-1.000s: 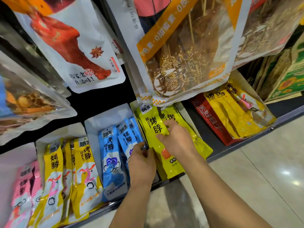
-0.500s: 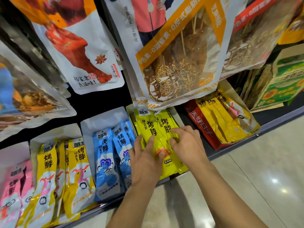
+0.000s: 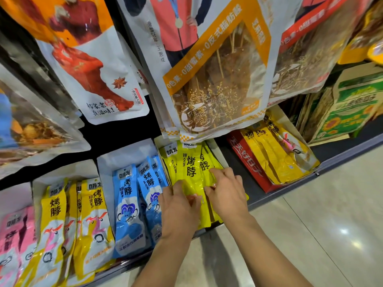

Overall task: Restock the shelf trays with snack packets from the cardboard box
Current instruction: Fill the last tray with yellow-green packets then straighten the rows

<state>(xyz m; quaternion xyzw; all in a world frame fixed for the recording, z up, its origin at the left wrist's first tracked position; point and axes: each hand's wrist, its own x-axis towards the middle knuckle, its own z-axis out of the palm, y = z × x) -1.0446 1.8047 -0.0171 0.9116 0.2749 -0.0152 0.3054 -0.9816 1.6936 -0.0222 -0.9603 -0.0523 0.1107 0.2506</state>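
Observation:
Bright lime-yellow snack packets (image 3: 191,168) lie stacked in a white shelf tray (image 3: 215,150) at the centre of the bottom shelf. My left hand (image 3: 178,210) presses on the lower left part of the stack, fingers spread on the top packet. My right hand (image 3: 227,193) lies flat on the right side of the same stack, fingertips on the packets. Neither hand lifts a packet. Left of it, a white tray (image 3: 124,154) holds blue packets (image 3: 129,206). The cardboard box is not in view.
Further left stand trays of yellow-and-white packets (image 3: 93,220) and pink packets (image 3: 14,235). A red tray (image 3: 248,164) with golden packets sits to the right, then a green carton (image 3: 350,108). Large hanging bags (image 3: 215,79) overhang the trays. Tiled floor (image 3: 310,224) lies below.
My left hand moved from the tray's front edge up onto the lime-yellow stack. My right hand slid down and right on it. The packets now lie deeper in the tray.

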